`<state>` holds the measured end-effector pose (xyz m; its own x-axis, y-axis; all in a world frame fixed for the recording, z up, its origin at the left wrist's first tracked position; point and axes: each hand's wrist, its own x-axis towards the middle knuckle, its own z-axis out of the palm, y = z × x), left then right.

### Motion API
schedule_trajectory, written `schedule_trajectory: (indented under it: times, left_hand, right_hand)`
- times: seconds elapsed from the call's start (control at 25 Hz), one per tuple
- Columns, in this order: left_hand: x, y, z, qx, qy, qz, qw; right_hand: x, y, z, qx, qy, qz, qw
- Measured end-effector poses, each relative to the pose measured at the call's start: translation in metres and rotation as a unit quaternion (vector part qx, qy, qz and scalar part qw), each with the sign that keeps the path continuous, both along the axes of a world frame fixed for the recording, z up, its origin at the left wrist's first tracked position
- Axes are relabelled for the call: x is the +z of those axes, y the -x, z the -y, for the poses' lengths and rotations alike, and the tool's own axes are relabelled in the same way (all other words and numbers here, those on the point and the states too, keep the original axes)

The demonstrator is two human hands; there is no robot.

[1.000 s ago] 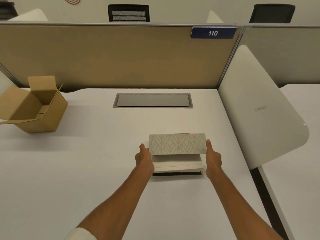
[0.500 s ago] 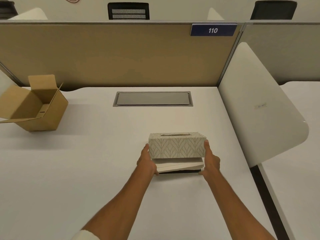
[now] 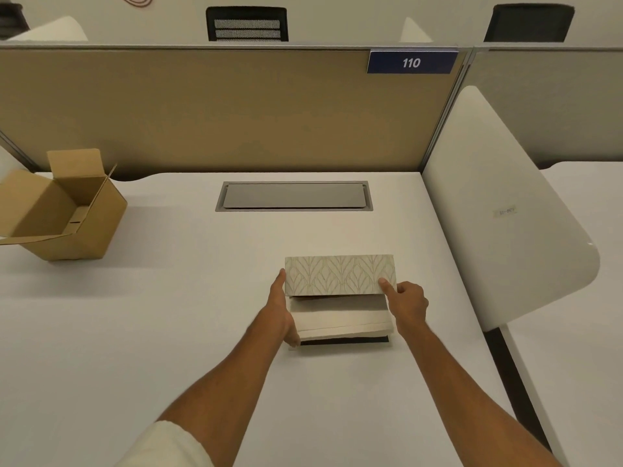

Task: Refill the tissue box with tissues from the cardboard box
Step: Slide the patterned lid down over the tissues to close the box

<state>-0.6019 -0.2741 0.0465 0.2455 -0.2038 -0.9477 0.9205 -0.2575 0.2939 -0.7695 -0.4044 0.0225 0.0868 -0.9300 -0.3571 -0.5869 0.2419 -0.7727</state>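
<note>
Gripping the tissue box (image 3: 339, 274) at both ends, left hand (image 3: 281, 310) and right hand (image 3: 406, 303) hold it lengthwise left-to-right.

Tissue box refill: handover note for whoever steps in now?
Left hand: steadies the left end of the tissue stack, thumb against the patterned cover.
Right hand: holds the cover's right end.
Cover is raised over the stack, which sits on the dark base at mid-desk.
Cardboard box: far left, open, no tissues showing.
Done: tissues out and stacked.
Left: lower the cover fully over the stack.
</note>
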Motion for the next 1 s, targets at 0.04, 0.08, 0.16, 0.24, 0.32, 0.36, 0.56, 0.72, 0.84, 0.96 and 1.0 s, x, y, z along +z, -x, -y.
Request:
schedule_trajectory:
  times: [0.04,0.08,0.16,0.24,0.32,0.36,0.56,0.72,0.84,0.96,1.0]
  left_hand:
    - [0.0,-0.001,0.0,-0.002,-0.008,-0.002,1.0]
    - [-0.001,-0.001,0.001,0.0,-0.017,-0.004,1.0]
    - [0.001,-0.001,0.002,0.009,-0.019,-0.005,1.0]
    - [0.002,0.0,0.004,0.023,-0.011,0.0,1.0]
    - [0.003,0.001,0.004,0.03,-0.007,0.0,1.0]
    - [0.004,0.001,0.004,0.033,-0.004,0.0,0.999]
    - [0.004,0.0,0.002,0.014,0.005,0.016,1.0]
    - [-0.003,0.0,-0.002,0.014,-0.007,0.025,1.0]
    - [-0.003,0.003,0.0,-0.01,0.006,0.022,1.0]
    - [0.001,0.009,-0.003,-0.015,0.04,0.033,0.999]
    - [0.004,0.01,-0.005,-0.01,0.048,0.034,0.998]
  right_hand:
    - [0.0,0.0,0.001,0.0,0.004,-0.001,1.0]
    - [0.0,-0.001,0.002,-0.001,0.007,-0.001,1.0]
    - [-0.002,-0.001,0.003,-0.004,0.004,0.006,1.0]
    - [-0.002,0.0,0.003,-0.005,0.003,0.014,1.0]
    - [-0.003,0.0,0.003,-0.005,-0.001,0.024,1.0]
    - [-0.004,0.0,0.003,-0.007,-0.006,0.029,1.0]
    - [-0.013,0.005,-0.005,-0.028,-0.044,0.059,0.997]
    - [-0.016,0.015,-0.014,-0.08,-0.15,0.123,0.978]
    - [-0.016,0.02,-0.018,-0.125,-0.247,0.206,0.939]
    - [-0.014,0.019,-0.02,-0.162,-0.3,0.256,0.905]
    - [-0.013,0.018,-0.02,-0.166,-0.307,0.265,0.899]
